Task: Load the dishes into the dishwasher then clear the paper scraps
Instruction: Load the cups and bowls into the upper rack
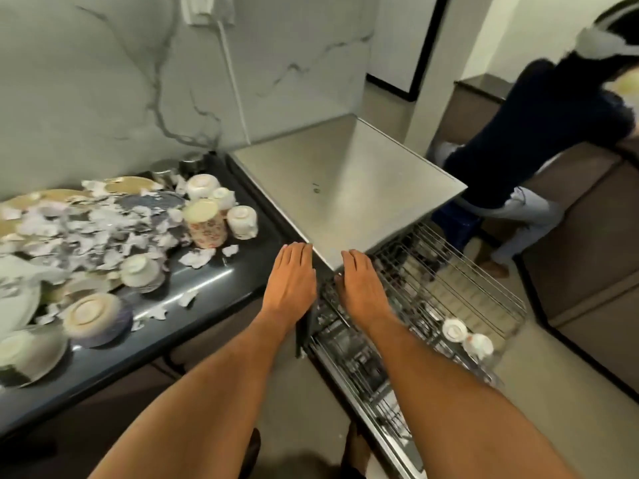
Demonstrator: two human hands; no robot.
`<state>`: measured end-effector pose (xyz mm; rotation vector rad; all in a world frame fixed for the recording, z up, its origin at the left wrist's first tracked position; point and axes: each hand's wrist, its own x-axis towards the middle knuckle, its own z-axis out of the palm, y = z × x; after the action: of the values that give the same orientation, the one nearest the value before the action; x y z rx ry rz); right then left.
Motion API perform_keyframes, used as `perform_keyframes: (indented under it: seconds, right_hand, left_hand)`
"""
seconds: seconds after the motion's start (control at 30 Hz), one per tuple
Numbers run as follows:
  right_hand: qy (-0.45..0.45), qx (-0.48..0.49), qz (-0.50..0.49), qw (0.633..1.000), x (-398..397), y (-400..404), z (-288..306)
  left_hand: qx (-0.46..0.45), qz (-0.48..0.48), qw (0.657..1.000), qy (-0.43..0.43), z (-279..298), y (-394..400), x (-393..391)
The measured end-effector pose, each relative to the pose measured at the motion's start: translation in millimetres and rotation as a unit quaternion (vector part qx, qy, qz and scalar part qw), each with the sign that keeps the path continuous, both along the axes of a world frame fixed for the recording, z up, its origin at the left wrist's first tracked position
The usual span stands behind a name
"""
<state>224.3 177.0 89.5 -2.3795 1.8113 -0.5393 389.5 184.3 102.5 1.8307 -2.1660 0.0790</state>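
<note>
Cups, bowls and plates lie on the dark counter (221,281) at left, mixed with several white paper scraps (103,233). A flowered cup (204,221) stands upside down near the counter's right end, and an upturned bowl (94,318) sits near the front edge. The steel dishwasher (345,188) stands at centre with its wire racks (460,295) pulled out to the right; two small white cups (465,335) sit in the upper rack. My left hand (292,280) and my right hand (359,283) are stretched out flat, fingers straight, at the dishwasher's near corner, holding nothing.
Another person (539,140) leans over a brown counter (584,216) at the right, close to the pulled-out racks. A white cable (233,81) runs down the marble wall behind the dishwasher. Tiled floor (297,402) shows between the counter and the racks.
</note>
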Motion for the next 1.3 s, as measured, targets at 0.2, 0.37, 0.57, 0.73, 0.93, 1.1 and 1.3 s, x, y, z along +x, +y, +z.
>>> perform_keyframes:
  seconds: [0.2, 0.37, 0.57, 0.73, 0.93, 1.1, 1.3]
  right_hand:
    - [0.004, -0.039, 0.094, 0.995, 107.8, 3.4, 16.9]
    - [-0.01, -0.037, 0.175, 0.984, 194.7, 7.0, 20.9]
    - [-0.009, 0.005, 0.243, 0.97, 285.1, 13.6, 22.1]
    - [-0.022, 0.055, 0.245, 0.968, 337.6, 14.0, 17.1]
    - [-0.023, 0.102, 0.223, 0.969, 362.8, 7.0, 4.6]
    - [-0.02, 0.106, 0.221, 0.969, 369.9, 2.3, -0.4]
    - [-0.04, 0.08, 0.21, 0.974, 376.8, -4.0, -1.2]
  left_hand:
    - [-0.021, 0.096, 0.995, 0.01, 19.0, 36.9, 113.6]
    - [-0.03, 0.177, 0.983, 0.033, 23.2, 71.5, 197.3]
    - [0.004, 0.275, 0.961, 0.018, 10.2, 102.2, 273.1]
    - [0.01, 0.305, 0.952, 0.036, -3.6, 118.3, 303.0]
    - [0.021, 0.307, 0.949, 0.065, -14.4, 116.9, 309.9]
    - [0.026, 0.3, 0.95, 0.081, -21.5, 111.6, 313.1]
    - [0.012, 0.296, 0.952, 0.071, -22.6, 105.6, 312.4]
